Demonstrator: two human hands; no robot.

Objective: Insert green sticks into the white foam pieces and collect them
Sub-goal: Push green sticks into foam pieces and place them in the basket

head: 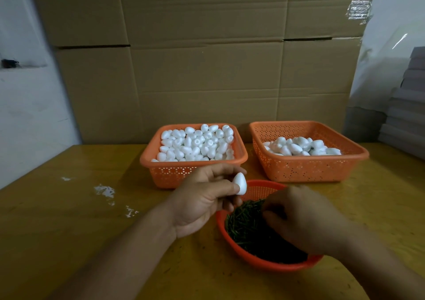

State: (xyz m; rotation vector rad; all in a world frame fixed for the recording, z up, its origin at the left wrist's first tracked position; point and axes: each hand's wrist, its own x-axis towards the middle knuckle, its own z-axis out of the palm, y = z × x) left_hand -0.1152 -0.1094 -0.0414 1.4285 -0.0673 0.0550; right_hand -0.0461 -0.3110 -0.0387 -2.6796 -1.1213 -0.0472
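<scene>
Nearest, the right hand reaches into the round orange plastic sieve bowl of short green sticks, its fingers curled among them, though I cannot tell whether one is pinched yet. Just beyond, the left hand holds a white egg-shaped foam piece between thumb and fingers. Next: push a stick in, then drop it in the far right orange square basket, beside the fuller supply basket on the table.

both forearms are bare to the frame's edge, and left grip and right grip wear nothing.
</scene>
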